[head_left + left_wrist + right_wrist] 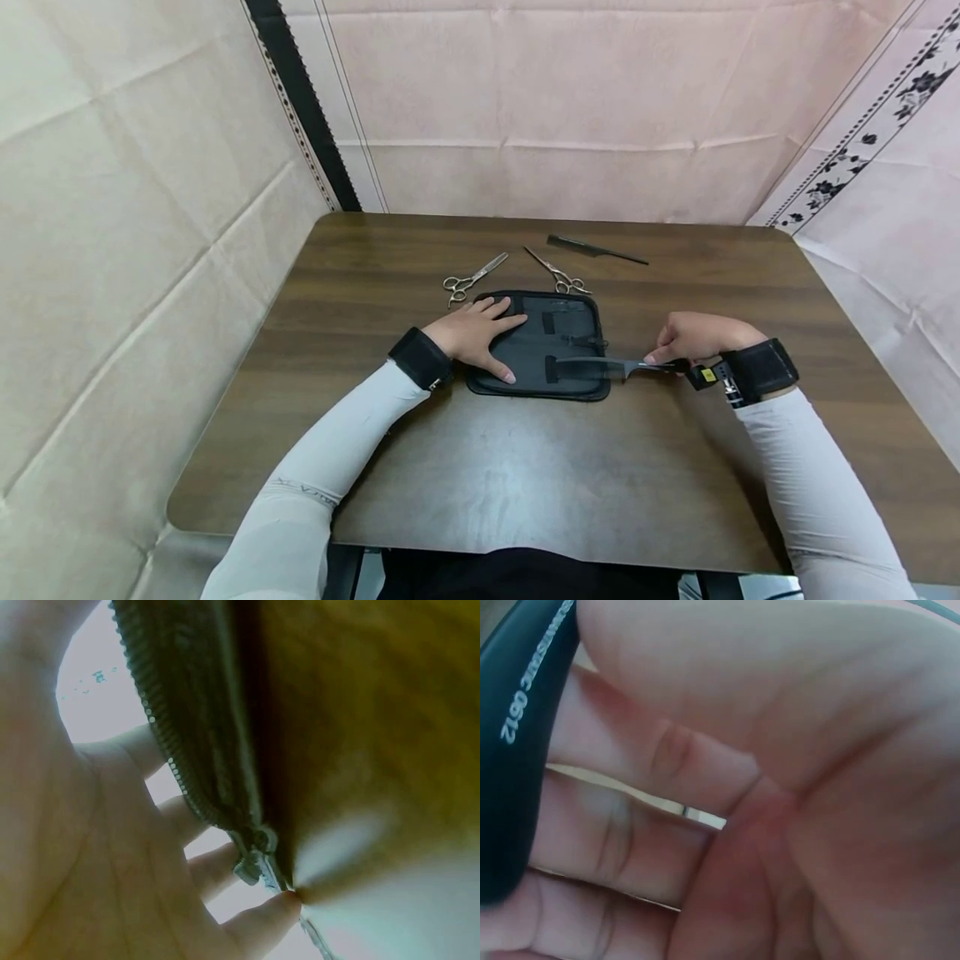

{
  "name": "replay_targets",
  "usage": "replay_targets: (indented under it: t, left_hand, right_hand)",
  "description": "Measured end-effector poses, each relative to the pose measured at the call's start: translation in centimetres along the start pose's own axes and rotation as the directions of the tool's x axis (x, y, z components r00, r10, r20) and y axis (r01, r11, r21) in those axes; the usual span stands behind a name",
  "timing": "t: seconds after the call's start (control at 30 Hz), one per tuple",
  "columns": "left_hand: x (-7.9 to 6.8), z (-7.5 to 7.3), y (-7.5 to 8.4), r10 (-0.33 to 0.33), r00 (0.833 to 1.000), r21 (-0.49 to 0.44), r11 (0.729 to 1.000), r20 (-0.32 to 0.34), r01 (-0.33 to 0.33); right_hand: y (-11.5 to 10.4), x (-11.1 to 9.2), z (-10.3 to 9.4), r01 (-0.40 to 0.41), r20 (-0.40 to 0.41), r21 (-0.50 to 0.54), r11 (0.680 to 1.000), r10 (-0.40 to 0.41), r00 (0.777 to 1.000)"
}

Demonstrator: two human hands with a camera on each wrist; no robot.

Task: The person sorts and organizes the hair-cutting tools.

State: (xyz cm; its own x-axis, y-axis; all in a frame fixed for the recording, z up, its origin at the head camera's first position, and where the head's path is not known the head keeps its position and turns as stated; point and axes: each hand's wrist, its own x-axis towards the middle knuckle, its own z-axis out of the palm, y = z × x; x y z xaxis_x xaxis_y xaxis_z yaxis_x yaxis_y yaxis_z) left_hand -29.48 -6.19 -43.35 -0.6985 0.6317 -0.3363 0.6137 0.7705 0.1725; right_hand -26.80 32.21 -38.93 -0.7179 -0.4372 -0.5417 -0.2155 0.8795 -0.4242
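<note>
A black zip case point(525, 367) lies flat on the table, with elastic loops on its face. My left hand point(476, 332) rests on its left part, fingers spread. In the left wrist view the case's zipper teeth point(166, 754) run past the palm, and the zipper pull point(251, 862) is near the fingers. My right hand point(697, 335) pinches the handle of a dark comb point(592, 367) from the right. The comb lies across the lower case, its tip at a loop point(551, 369); whether it is inside is unclear. White lettering marks the comb's handle point(514, 772) in the right wrist view.
Behind the case lie two pairs of silver scissors, the left pair point(474, 277) and the right pair point(557, 272). A black tail comb point(596, 249) is farther back on the wooden table point(525, 483). Pale cloth point(600, 108) hangs beyond the table.
</note>
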Motion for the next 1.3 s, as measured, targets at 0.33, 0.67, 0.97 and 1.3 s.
replay_targets:
  t: [0.33, 0.67, 0.97, 1.3]
  left_hand:
    - [0.1, -0.2, 0.0, 0.000, 1.000, 0.013, 1.000, 0.003, 0.000]
    - [0.0, -0.1, 0.1, -0.003, 1.000, 0.000, 1.000, 0.018, 0.003]
    - [0.0, 0.0, 0.0, -0.011, 1.000, -0.001, 1.000, 0.021, 0.011]
    - [0.0, 0.2, 0.0, -0.012, 1.000, 0.006, 1.000, 0.008, 0.012]
  right_hand:
    - [0.1, 0.4, 0.4, -0.002, -0.025, 0.011, 1.000, 0.003, 1.000]
    - [-0.4, 0.6, 1.1, 0.006, -0.035, 0.023, 1.000, -0.005, 0.999]
    - [-0.6, 0.7, 1.1, 0.028, -0.036, 0.010, 1.000, -0.028, 0.999]
    - [-0.7, 1.0, 1.0, 0.041, -0.032, -0.018, 0.999, -0.042, 0.999]
